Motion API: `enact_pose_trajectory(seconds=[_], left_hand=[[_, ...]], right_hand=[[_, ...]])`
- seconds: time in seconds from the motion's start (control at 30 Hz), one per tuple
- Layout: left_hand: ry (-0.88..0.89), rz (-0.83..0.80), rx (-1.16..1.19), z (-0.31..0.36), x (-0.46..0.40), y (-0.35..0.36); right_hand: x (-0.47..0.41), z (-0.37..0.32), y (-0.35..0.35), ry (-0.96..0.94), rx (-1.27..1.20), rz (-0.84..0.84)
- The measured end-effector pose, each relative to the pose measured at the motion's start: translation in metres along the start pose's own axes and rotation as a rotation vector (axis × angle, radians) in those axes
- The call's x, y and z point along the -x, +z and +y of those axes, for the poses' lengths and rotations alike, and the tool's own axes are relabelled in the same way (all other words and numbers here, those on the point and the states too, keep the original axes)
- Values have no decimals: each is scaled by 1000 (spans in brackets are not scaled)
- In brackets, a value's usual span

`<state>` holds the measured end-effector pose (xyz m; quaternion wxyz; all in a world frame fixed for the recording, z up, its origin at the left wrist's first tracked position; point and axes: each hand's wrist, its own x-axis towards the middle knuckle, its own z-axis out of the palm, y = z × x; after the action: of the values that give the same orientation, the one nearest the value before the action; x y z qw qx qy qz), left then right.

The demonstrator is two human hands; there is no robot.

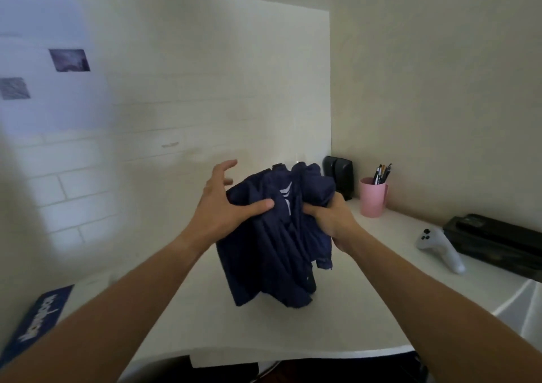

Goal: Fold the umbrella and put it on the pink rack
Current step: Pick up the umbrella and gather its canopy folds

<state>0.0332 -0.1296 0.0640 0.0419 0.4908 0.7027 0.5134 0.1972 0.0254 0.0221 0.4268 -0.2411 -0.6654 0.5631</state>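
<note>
Umbrella (275, 233), its navy canopy collapsed but loose, is held above the white desk (366, 309), clenched mid-bundle by the right hand (328, 218) while the left hand (225, 206), fingers spread, presses folds flat, seemingly for wrapping.

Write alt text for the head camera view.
Two bare hands bunch a dark blue umbrella above a white desk: the left hand presses the cloth with fingers spread, the right hand grips it. A pink cup of pens and a white game controller sit at right.
</note>
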Motion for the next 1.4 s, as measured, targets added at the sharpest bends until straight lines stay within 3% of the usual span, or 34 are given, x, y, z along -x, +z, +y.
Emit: enact_pose_trajectory(seconds=[0.13, 0.17, 0.23, 0.3, 0.33, 0.4, 0.47, 0.5, 0.6, 0.67, 0.73, 0.8, 0.93, 1.0, 1.07, 1.2, 1.4], left_hand=[[-209, -66, -7, -29, 12, -3], [-246, 43, 11, -36, 8, -12], [-344, 425, -30, -50, 0, -32], [-307, 666, -55, -48, 1, -39], [-218, 622, -3, -40, 5, -36], [-96, 245, 95, -20, 21, -19], [-99, -116, 17, -20, 35, -2], [-87, -160, -57, -31, 36, 2], [-208, 116, -190, -56, 26, -14], [-304, 277, -93, -61, 19, -26], [-317, 128, 178, -50, 19, -25], [-288, -89, 257, -26, 26, -11], [-55, 10, 95, 4, 24, 26], [-86, -80, 170, 17, 20, 38], [-136, -121, 317, 14, 8, 43], [-159, -16, 365, -13, -5, 36], [-186, 42, 569, -20, -5, 42]], right_hand=[[4, -1, -9, -45, 49, -2], [5, -2, -12, -48, 55, 1], [6, -2, -19, -67, 56, 26], [7, 0, -22, -74, 60, 68], [7, 1, -22, -71, 57, 83], [7, 2, -18, -66, 62, 92], [8, 1, -16, -70, 81, 81], [9, 0, -16, -77, 100, 74], [10, 0, -20, -98, 141, 81], [10, 1, -19, -93, 150, 86], [9, 3, -13, -80, 177, 98], [8, 4, -4, -92, 252, 121], [12, 8, 20, -177, 394, 246], [18, 1, 30, -211, 439, 234], [21, -5, 33, -183, 406, 111], [29, -20, 18, 41, 233, -102], [34, -25, -11, 26, -22, -62]])
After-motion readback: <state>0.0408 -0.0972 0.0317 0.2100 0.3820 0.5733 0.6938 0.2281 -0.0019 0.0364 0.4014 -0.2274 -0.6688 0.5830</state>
